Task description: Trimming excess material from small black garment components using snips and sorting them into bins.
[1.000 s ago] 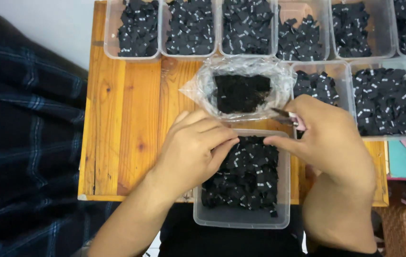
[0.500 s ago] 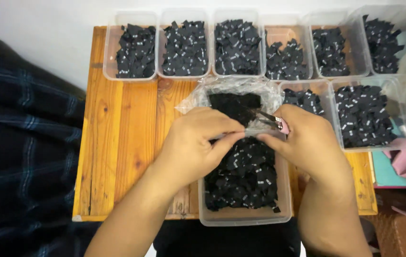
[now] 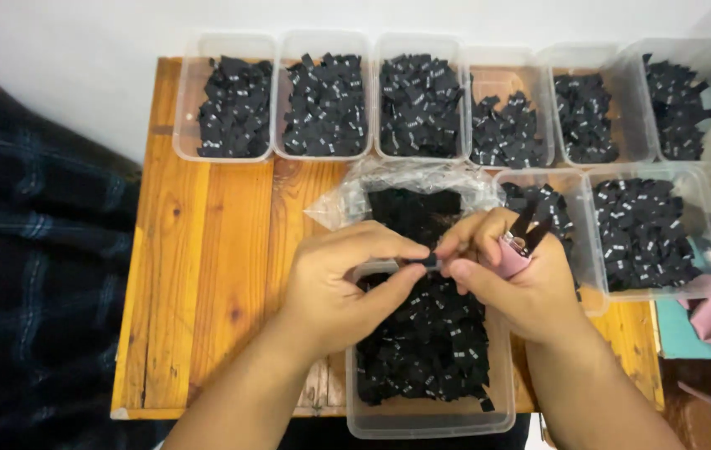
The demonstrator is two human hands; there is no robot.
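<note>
Black label (image 3: 429, 262) pinched between left hand (image 3: 334, 283), right hand (image 3: 513, 279) fingertips

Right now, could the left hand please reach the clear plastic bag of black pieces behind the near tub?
Probably yes: the left hand sits just before the clear plastic bag, with nothing between, though its fingers pinch a small black piece.

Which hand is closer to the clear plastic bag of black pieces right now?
Right. The right hand, holding small pink-handled snips, lies against the near right edge of the plastic bag. The left hand sits just below the bag, over the near clear tub.
</note>
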